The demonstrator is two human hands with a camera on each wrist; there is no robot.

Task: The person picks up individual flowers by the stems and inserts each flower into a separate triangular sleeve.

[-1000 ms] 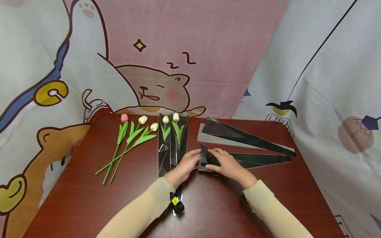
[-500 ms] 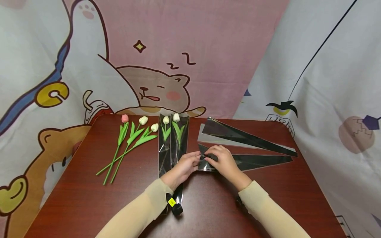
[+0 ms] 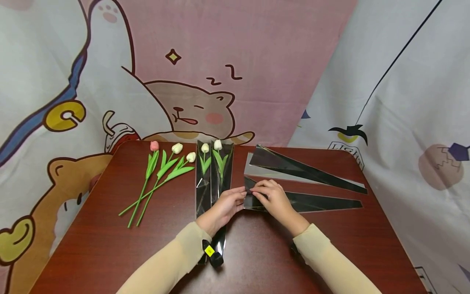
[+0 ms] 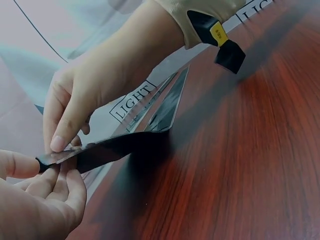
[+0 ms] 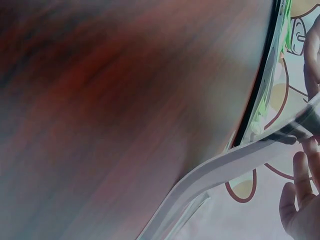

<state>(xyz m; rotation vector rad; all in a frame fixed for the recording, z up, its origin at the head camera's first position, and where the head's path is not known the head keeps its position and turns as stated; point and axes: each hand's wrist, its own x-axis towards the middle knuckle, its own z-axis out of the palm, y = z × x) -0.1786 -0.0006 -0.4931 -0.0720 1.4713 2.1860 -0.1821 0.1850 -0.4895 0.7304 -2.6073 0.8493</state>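
Note:
A black tapered flower sleeve (image 3: pixel 323 202) with clear film lies crosswise, its wide end raised off the table. My left hand (image 3: pixel 224 206) holds that end, the thumb on one side and curled fingers beneath, as the left wrist view shows. My right hand (image 3: pixel 273 198) pinches the top of the same end between thumb and fingertips; in the left wrist view the right hand (image 4: pixel 80 107) reaches down from above. The right wrist view shows the sleeve (image 5: pixel 215 167) bending up toward fingers at the right edge. Whether its mouth is parted is hard to tell.
Two sleeves holding white tulips (image 3: pixel 217 163) lie upright left of my hands, partly under my left forearm. More black sleeves (image 3: pixel 293 163) lie behind, at the right. One pink tulip (image 3: pixel 154 146) and two loose white tulips (image 3: pixel 177 148) lie on the left of the brown table (image 3: pixel 92 245).
My right hand has shifted slightly left, its spread fingers closing into a pinch on the sleeve's end. That end stood tilted up before and now lies flatter. The left hand has barely moved.

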